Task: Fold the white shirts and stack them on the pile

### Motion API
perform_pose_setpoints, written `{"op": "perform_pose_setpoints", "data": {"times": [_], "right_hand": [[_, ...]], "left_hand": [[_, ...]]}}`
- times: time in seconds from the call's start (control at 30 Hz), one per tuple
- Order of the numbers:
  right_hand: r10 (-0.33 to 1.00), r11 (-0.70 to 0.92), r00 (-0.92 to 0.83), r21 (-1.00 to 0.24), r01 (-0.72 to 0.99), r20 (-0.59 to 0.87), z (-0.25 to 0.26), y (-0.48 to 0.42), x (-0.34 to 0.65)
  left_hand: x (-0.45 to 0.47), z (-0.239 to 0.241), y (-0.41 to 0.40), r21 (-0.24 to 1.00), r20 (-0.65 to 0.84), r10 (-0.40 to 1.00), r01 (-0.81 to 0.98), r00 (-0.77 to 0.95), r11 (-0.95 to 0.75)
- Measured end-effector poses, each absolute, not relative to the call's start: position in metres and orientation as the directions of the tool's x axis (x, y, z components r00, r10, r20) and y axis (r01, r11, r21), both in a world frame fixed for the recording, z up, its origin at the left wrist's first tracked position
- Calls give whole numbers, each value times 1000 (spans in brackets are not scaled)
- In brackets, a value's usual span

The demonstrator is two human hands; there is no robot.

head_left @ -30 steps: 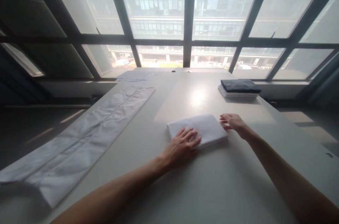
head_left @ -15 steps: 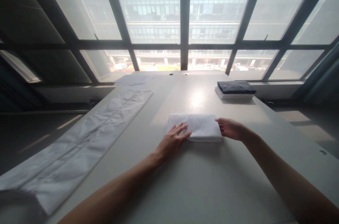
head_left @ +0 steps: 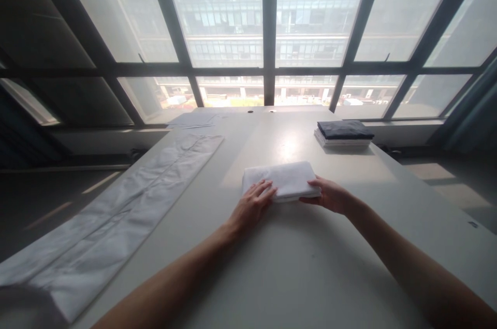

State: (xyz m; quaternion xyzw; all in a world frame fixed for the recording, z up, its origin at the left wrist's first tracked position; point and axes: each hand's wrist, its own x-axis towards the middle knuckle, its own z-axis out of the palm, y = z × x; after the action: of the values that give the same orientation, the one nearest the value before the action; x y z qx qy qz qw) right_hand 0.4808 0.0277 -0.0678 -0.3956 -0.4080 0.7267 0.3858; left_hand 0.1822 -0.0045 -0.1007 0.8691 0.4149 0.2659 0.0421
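A folded white cloth (head_left: 289, 176), a neat flat rectangle, lies on the white table (head_left: 272, 267) in front of me. My left hand (head_left: 253, 205) rests flat on its near left part, fingers stretched and slightly apart. At the right end, my right hand (head_left: 324, 194) pinches the cloth, thumb on top and fingers under the edge. That right end looks lifted a little, and the cloth sits slightly askew.
Along the table's left side lies a long white fabric piece (head_left: 128, 204), wrinkled and spread lengthwise. Flat white sheets (head_left: 192, 119) lie at the far left. A stack of folded white pieces with a dark folded cloth (head_left: 345, 129) on top stands far right. Windows rise behind the table.
My right hand has moved left and closed on the cloth's right end, which has risen and turned slightly. My left hand has stayed on the cloth.
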Motion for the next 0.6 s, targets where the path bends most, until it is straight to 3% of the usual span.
{"op": "perform_pose_setpoints", "data": {"times": [0.17, 0.3, 0.47, 0.6], "right_hand": [[881, -293, -422, -947, -130, -214, -51, 28, 490], [933, -240, -312, -955, -176, -178, -25, 29, 495], [960, -250, -201, -921, -301, -195, 29, 42, 502], [978, -189, -137, -942, -276, -156, 70, 58, 512]], "left_hand": [[182, -98, -3, 423, 505, 794, 705, 338, -570], [177, -105, 8, 682, 440, 895, 622, 72, -385], [193, -99, 29, 985, 95, 995, 145, -36, -89], [235, -79, 48, 937, -236, 971, -255, 47, 240]]}}
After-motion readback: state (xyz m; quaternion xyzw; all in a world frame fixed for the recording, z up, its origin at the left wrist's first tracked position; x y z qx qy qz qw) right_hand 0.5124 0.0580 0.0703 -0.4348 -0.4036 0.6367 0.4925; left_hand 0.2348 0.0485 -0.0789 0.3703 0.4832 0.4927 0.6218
